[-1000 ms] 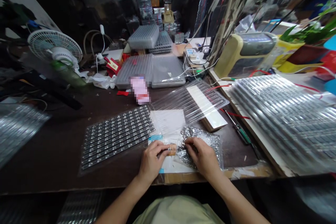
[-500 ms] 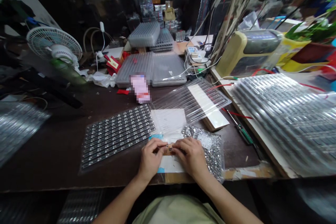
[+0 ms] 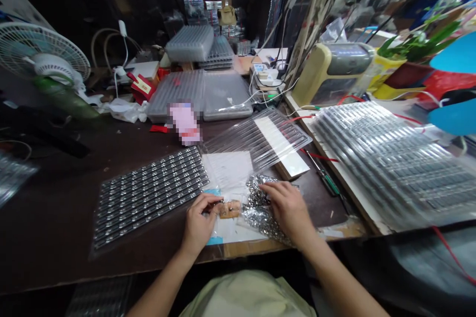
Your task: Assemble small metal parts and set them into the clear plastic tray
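The tan board [image 3: 229, 209], a small flat piece, sits just above the near edge of the counter [image 3: 67, 218], over a white sheet [image 3: 229, 171]. We see the left hand [image 3: 198, 224] holding it by its left end, the grip clamped on it between thumb and fingertips.

Just to its right lies a clear bag [image 3: 257, 219], open and flattened, holding a heap of tiny shiny metal parts. The right hand [image 3: 288, 210] rests palm down on this bag with its fingers curled into the heap. From here we cannot tell whether that grip has closed on a part or only touches the pile.

Left of the board, touching the white sheet, a long blister tray [image 3: 148, 197] lies flat, its rows of pockets filled with small dark components. Behind the sheet a clear ribbed tray [image 3: 256, 139] leans tilted over a white-topped block [image 3: 288, 156], and its channels look bare. A green-handled screwdriver [image 3: 327, 184] lies on the counter to the right of the block. Further right, a raised board carries a stack of clear trays [image 3: 390, 163] with dark pieces in their rows. At the back stand two shut translucent boxes [image 3: 203, 91], contents unreadable, and a white fan [image 3: 42, 57] at far left.
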`<state>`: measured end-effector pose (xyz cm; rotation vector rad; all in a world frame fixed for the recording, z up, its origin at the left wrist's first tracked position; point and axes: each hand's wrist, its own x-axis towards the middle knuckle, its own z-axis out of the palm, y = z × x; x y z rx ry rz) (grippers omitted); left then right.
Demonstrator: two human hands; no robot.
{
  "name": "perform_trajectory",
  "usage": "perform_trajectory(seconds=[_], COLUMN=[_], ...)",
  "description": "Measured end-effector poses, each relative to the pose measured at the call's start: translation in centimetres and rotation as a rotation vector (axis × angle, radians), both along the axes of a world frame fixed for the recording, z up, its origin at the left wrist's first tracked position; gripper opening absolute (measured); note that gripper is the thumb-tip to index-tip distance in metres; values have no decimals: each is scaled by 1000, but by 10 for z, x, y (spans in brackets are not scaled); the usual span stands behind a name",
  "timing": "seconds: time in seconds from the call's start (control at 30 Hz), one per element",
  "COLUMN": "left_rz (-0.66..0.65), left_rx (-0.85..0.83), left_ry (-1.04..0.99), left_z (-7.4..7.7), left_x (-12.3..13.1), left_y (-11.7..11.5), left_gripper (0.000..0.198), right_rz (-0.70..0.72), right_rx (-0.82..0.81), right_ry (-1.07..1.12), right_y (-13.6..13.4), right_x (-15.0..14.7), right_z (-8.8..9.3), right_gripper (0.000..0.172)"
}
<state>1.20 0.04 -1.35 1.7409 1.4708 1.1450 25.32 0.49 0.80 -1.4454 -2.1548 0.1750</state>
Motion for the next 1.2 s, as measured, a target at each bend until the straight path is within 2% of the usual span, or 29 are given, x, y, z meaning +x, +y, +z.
perform_trajectory(seconds=[0.07, 0.13, 0.33, 0.43, 0.57, 0.7, 0.87, 0.97, 1.2], left_rz=[-10, -46, -386, -477, -463, -425, -387, -428, -440], left_rx=[-2, 27, 159, 221, 253, 251, 256, 270, 297], left_ry=[19, 52, 257, 346, 361, 342, 368, 364, 344], left_z=[2, 6, 24, 23, 13, 8, 13, 12, 4], left_x=[2, 7, 43, 58, 62, 57, 53, 59, 67], left_y=[0, -1, -13, -20, -26, -28, -29, -29, -30], left_gripper=[15, 13, 8, 10, 11, 12, 12, 12, 11], right_rz=[50, 105, 80, 92, 126, 131, 86, 69, -66], right_rx=[-9, -8, 14, 39, 55, 38, 33, 7, 24], right_ry=[-66, -126, -147, -107, -100, -172, -297, -334, -223], right_y=[-4, -12, -30, -35, -30, -7, 20, 23, 22], right_x=[24, 34, 22, 23, 23, 13, 4, 4, 1], right_z=[6, 8, 3, 2, 5, 5, 2, 3, 4], right_gripper=[36, 33, 12, 12, 20, 30, 19, 11, 12])
